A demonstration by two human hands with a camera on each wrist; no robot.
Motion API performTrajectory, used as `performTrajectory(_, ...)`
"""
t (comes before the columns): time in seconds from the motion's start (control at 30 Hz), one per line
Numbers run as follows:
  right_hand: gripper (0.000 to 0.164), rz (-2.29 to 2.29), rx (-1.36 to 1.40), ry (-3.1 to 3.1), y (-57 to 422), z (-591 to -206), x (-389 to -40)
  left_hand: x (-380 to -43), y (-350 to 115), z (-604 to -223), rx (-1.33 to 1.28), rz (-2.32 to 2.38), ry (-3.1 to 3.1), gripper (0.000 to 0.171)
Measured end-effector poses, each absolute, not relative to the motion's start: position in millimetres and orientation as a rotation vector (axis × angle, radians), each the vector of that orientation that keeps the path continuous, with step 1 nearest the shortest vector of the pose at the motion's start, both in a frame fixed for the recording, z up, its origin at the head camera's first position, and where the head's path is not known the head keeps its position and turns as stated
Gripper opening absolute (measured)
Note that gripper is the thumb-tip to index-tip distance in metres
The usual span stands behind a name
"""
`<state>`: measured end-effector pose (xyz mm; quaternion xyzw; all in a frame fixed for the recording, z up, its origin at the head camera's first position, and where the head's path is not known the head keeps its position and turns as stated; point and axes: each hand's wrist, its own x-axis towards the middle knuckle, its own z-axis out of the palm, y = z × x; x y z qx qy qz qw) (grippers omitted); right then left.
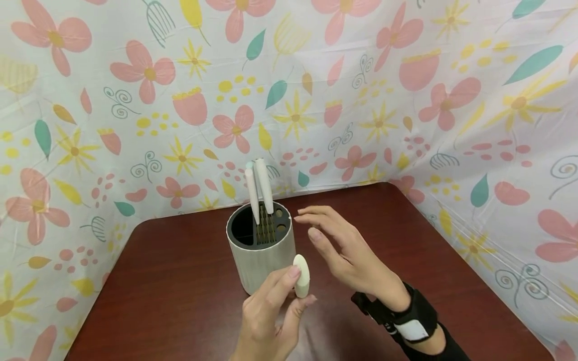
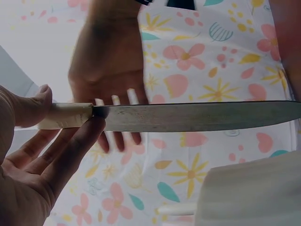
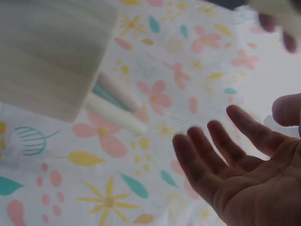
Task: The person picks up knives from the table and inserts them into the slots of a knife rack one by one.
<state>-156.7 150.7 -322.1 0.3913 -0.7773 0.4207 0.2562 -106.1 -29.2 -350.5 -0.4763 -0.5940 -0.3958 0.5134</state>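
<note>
Thumb and fingers of my left hand [image 1: 271, 313] pinch a knife [image 2: 197, 117] by its cream handle [image 1: 301, 277]. In the head view the handle end faces up and the blade is hidden; the left wrist view shows the long, plain blade with small brownish marks. My right hand [image 1: 345, 245] is raised beside the knife holder [image 1: 262, 263], fingers extended and nothing in its grasp. The holder is an off-white round block with a black slotted top. White-handled utensils [image 1: 264, 185] stand in its slots, and a teal piece [image 3: 108, 98] shows between them in the right wrist view.
The dark red-brown table [image 1: 180, 281] carries the holder near its middle. A flower-printed curtain [image 1: 280, 95] hangs close behind the table and along its sides. A black strap [image 1: 413, 313] with a white patch is on the right wrist.
</note>
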Motion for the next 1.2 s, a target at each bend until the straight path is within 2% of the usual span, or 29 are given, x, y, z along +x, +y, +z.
performTrajectory(0.3, 0.034, 1.165, 0.983, -2.212, 140.0, -331.8, -189.4, -107.0, -35.1, -335.0, -1.217, -0.934, -1.371, 0.034)
performTrajectory(0.53, 0.036, 1.204, 0.946, -2.249, 132.2, -341.0, -212.2, -109.7, -40.2, -325.2, -1.227, -0.933, -1.334, 0.04)
performTrajectory(0.9, 0.044, 1.296, 0.862, -2.441, 120.0, -362.2, -243.1, -112.7, -44.5, -311.4, -1.202, -0.843, -1.287, 0.042)
performTrajectory(1.2, 0.046, 1.334, 0.846, -2.508, 113.2, -381.5, -261.6, -117.4, -46.6, -294.1, -1.21, -0.788, -1.178, 0.037)
